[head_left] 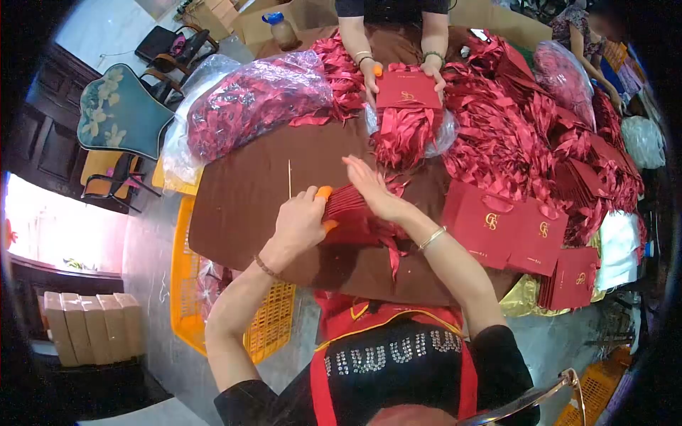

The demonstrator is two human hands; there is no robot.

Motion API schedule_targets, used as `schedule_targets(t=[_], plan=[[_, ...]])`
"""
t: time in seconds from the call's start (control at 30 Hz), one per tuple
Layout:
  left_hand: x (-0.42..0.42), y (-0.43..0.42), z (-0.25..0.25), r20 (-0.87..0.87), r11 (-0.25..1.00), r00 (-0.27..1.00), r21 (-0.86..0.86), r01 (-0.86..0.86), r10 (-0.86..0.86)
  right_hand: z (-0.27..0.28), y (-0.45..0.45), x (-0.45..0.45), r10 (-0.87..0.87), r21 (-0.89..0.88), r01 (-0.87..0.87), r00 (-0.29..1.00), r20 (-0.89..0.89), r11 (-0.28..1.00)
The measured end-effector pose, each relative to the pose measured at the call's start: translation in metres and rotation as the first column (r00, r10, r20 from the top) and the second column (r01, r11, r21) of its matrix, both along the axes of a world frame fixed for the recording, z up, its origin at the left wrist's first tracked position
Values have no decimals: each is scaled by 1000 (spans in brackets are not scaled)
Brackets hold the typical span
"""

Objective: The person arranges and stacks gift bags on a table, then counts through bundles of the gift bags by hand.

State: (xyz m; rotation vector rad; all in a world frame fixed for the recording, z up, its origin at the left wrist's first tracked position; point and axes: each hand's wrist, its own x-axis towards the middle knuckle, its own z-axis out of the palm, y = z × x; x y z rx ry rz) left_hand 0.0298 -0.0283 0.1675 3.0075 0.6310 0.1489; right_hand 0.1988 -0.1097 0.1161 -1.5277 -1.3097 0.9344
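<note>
In the head view, a stack of dark red paper gift bags [349, 231] with ribbon handles is between my hands at the near side of the brown table. My left hand [297, 219], with orange finger covers on thumb and finger, is closed on the stack's left side. Against its right side rests my right hand [375, 190], fingers stretched out and together. A thin pale stick [290, 177] shows just beyond my left hand. Red ribbon [393, 257] hangs from the stack towards me.
Across the brown table [241, 184], a co-worker's hands hold a gift bag bundle [408, 92]. Plastic-wrapped ribboned bags [259, 103] lie at left. Bag piles [511, 117] and flat bags [479, 224] cover the right. An orange crate [266, 323] stands below the near left edge.
</note>
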Motion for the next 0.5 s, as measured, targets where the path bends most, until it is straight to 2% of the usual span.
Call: schedule_targets(t=[0.03,0.1,0.13,0.17,0.23,0.27,0.3,0.33,0.37,0.43,0.47,0.5], plan=[[-1,-1,1,2,1000,1000,6,-2,2,1,0,1,2,6,-2,1000,2,1000],[0,-2,5,-11,999,999,-30,33,-33,7,-1,4,-58,-4,58,990,-130,998],[1,-3,9,-4,999,1000,-22,29,-29,15,-4,9,-94,1,94,995,-38,996],[2,-4,14,-30,999,999,-24,34,-35,23,-8,14,-90,5,90,995,-36,996],[3,-5,16,-75,998,996,-32,47,-49,40,-15,21,-140,89,133,988,72,987],[4,-6,12,-66,999,997,-41,36,-38,35,-13,24,-103,211,79,989,107,974],[6,-7,10,-54,999,998,-49,23,-26,29,-12,19,-106,206,83,989,103,975],[6,-7,10,-55,998,998,-52,26,-29,22,-12,8,69,185,-52,994,-88,981],[6,-6,10,-81,999,997,-46,12,-16,19,-10,0,232,193,-183,933,-275,964],[9,-6,10,-95,999,995,-43,-7,3,22,-8,3,205,210,-149,940,-273,966],[9,-7,13,-87,1000,996,-25,0,-2,13,-4,10,247,273,-108,797,-551,956],[8,-7,13,-84,1000,996,-8,9,-9,11,0,14,284,317,-43,568,-772,947]])
